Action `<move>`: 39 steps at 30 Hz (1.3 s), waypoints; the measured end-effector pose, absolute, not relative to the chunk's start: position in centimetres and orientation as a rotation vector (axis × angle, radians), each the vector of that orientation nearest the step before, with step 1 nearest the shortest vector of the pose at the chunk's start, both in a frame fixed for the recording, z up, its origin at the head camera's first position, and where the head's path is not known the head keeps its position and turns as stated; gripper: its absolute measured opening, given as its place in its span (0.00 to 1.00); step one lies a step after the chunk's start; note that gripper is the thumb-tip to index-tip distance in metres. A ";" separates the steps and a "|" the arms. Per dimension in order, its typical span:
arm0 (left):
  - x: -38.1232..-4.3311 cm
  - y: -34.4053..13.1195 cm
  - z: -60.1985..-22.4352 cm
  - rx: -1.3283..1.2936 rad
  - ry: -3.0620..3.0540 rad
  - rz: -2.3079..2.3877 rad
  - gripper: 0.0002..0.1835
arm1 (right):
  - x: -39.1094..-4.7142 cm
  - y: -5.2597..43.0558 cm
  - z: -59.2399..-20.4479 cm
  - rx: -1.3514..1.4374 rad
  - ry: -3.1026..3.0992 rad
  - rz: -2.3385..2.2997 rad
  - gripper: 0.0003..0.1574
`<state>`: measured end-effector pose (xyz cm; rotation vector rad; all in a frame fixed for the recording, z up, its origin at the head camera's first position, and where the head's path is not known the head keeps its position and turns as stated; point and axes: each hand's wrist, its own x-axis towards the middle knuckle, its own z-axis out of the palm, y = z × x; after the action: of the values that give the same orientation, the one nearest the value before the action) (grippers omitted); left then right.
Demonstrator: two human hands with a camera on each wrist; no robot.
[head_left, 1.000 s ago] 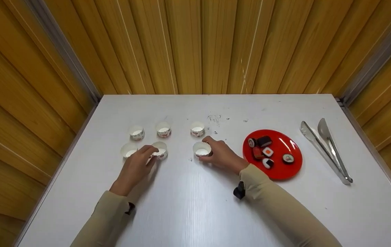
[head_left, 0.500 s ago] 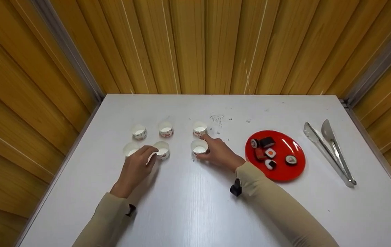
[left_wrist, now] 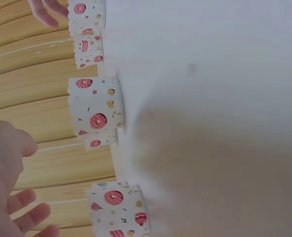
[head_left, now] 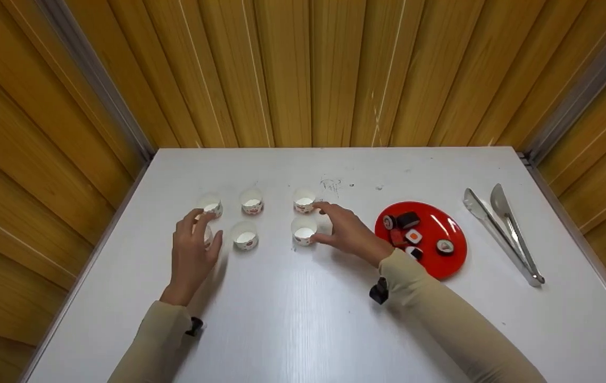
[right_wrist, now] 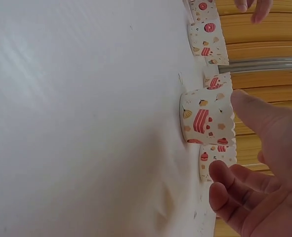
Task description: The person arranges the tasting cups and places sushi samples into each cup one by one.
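Observation:
Several white paper baking cups with a red cake print stand in two rows. My left hand [head_left: 191,252] hovers with spread fingers over the front-left cup [head_left: 208,238], hiding most of it; contact there cannot be told. Beside it are the front-middle cup [head_left: 246,243] and, behind, the back-left cup [head_left: 213,209] and back-middle cup [head_left: 252,206]. My right hand [head_left: 353,234] is at the front-right cup [right_wrist: 207,118], its thumb at the rim and its fingers apart from the wall. Directly behind that cup stands the back-right cup [head_left: 304,206].
A red plate [head_left: 449,263] with several sushi pieces [head_left: 413,236] lies right of the right hand, partly under the forearm. Metal tongs [head_left: 515,239] lie farther right. Wood-patterned panels [head_left: 292,74] wall the white table [head_left: 292,319] at the back and sides.
My left hand has moved from the front-middle cup to the front-left one. The front-right cup has slid left, nearly in line with the cup behind it, and my right fingers have spread from it.

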<state>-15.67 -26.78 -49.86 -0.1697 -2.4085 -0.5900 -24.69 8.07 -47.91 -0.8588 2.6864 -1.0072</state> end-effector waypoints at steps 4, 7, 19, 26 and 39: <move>-16.0 -27.6 -50.3 -0.111 -2.389 -0.621 0.27 | -24.6 9.6 -47.3 -0.861 2.716 -0.962 0.45; -16.1 -28.1 -50.6 -0.059 -2.404 -0.661 0.32 | -24.5 11.0 -46.9 -0.854 2.765 -0.926 0.42; -16.1 -28.9 -50.7 0.300 -2.614 -0.838 0.46 | -24.8 17.2 -46.1 -0.770 2.962 -0.856 0.43; -16.2 -29.2 -50.9 0.379 -2.639 -0.918 0.44 | -25.7 21.9 -46.3 -0.970 3.240 -0.753 0.40; -16.3 -29.5 -51.3 0.383 -2.635 -0.932 0.37 | -26.8 30.6 -47.2 -0.754 3.494 -0.573 0.43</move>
<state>-16.34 -29.51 -51.34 0.3829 -2.6346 -0.9323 -26.79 30.57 -47.23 -0.7540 3.4939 -0.5730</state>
